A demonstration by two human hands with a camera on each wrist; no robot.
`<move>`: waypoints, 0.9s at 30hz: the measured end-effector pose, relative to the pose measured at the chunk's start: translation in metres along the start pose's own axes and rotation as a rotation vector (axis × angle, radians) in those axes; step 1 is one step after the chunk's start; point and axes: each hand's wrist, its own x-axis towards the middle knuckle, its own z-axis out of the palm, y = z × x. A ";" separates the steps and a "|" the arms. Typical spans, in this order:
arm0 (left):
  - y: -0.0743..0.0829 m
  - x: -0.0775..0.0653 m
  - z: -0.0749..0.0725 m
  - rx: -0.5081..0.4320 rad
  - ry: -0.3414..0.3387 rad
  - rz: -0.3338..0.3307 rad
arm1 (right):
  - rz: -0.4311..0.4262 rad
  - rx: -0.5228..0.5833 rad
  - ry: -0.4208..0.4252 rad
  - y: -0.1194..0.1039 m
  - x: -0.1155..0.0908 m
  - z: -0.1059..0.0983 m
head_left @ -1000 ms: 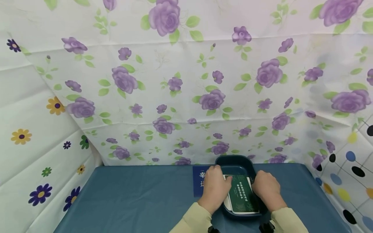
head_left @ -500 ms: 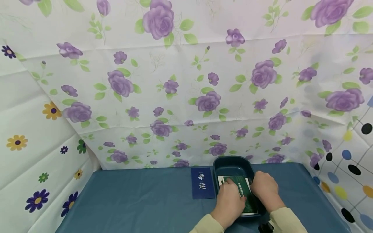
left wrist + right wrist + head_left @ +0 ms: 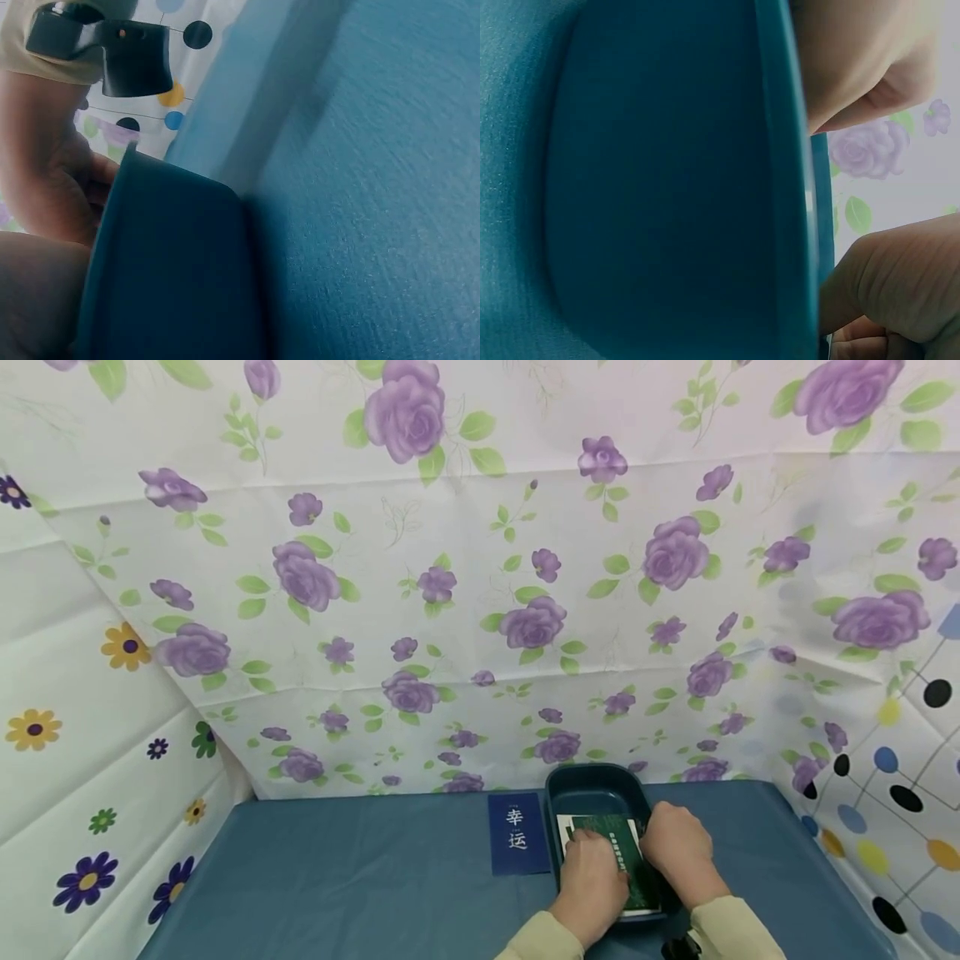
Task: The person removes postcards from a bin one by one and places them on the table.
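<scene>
A dark blue-green tray [image 3: 596, 777] with rounded corners stands at the right of the table. Inside it lies a green card [image 3: 637, 868] with white lettering, on top of white-edged cards [image 3: 564, 827]. My left hand [image 3: 592, 881] reaches into the tray, its bent fingers and thumb on the green card; the fingertips are partly hidden. On the tray's right side, my right hand [image 3: 678, 847] grips the rim, and the right wrist view has its thumb [image 3: 847, 292] over that edge. Left of the tray lies a dark blue card [image 3: 517, 835] with two large white characters.
The blue cloth-covered table [image 3: 360, 877] stretches away to the left. A white sheet with purple roses [image 3: 532, 622] hangs behind it. Flowered [image 3: 86, 881] and dotted sheets [image 3: 873, 860] close in the left and right sides.
My left hand has moved right, from the tray's left rim onto the green card, uncovering the blue card. The right hand stays at the right rim. The view has shifted slightly.
</scene>
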 end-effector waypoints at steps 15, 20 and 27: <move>0.011 0.006 0.014 0.325 -0.122 -0.129 | -0.018 -0.005 0.015 0.005 0.003 0.001; 0.012 0.007 0.016 0.337 -0.095 -0.130 | -0.018 -0.013 0.020 0.005 0.005 0.001; 0.014 0.007 0.016 0.312 -0.128 -0.179 | -0.010 -0.030 0.016 0.005 0.006 0.004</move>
